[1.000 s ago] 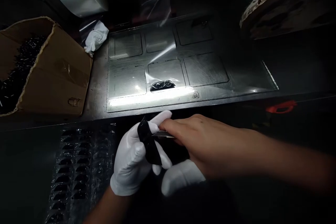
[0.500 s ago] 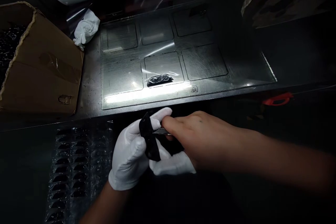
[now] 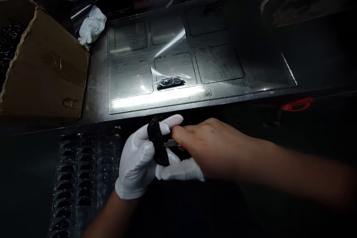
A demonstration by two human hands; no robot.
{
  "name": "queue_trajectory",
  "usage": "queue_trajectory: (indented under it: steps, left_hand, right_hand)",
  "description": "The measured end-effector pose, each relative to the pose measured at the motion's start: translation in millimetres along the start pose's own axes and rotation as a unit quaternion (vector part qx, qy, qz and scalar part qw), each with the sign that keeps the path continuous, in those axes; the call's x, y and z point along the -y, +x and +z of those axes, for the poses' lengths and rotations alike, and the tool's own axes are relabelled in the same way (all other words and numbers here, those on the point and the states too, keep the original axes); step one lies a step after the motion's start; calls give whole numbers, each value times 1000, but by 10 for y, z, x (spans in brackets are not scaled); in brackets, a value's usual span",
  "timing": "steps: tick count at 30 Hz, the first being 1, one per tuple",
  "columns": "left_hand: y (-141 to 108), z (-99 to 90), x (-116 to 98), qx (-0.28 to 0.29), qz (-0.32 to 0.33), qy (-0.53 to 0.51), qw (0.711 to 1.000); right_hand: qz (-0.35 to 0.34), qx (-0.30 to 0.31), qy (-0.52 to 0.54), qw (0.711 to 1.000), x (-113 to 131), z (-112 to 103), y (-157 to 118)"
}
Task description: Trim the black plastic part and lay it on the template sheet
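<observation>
My left hand (image 3: 136, 167), in a white glove, is closed around a dark, glossy plastic piece (image 3: 160, 156) with slanted ends. The piece stands on end between the thumb and fingers. My right hand (image 3: 198, 141), its back bare, pinches a small knife with a pointed metal blade (image 3: 171, 142). White cloth covers fingers beneath that hand. The blade's tip meets the long right edge of the piece, about halfway along it. My palm hides most of the handle. Beyond my hands, a similar black piece (image 3: 170, 83) lies on the bench sheet.
A clear sheet (image 3: 128, 74) with outlined squares covers the metal bench. At left stands a cardboard box (image 3: 52, 70) of dark parts, beside a crumpled white cloth (image 3: 93, 26). A clear tray (image 3: 104, 178) holding several black pieces lies lower left. A red-handled tool (image 3: 297, 105) is at right.
The blade's pointed tip shows more clearly now against the piece's edge. The piece has tilted slightly and its lower end sits a little higher. Both hands keep their grips.
</observation>
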State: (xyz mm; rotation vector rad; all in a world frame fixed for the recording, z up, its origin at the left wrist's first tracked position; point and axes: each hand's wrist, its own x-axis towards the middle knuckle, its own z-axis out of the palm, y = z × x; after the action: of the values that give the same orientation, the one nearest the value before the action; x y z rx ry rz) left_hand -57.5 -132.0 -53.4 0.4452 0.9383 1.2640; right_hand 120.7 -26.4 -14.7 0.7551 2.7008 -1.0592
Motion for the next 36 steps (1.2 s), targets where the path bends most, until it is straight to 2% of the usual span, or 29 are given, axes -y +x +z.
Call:
queue_trajectory:
  steps: [3,6,16,27,36]
  left_hand:
    - [12,19,3,34,32,11,999]
    - [16,33,10,33,36,14,999]
    - [5,27,55,48,25,4,999]
    - [-9,29,49,42,23,24,999]
    - [-2,6,70,59,16,1,998]
  right_hand:
    - [-7,-31,12,999,-15,40,-26]
    - [-5,-53,23,998,-20,66,-51]
    - [13,-69,43,997,-49,95,-145]
    - [9,-38,17,999,-46,68,-94]
    - [7,-24,12,1000,-51,79,-82]
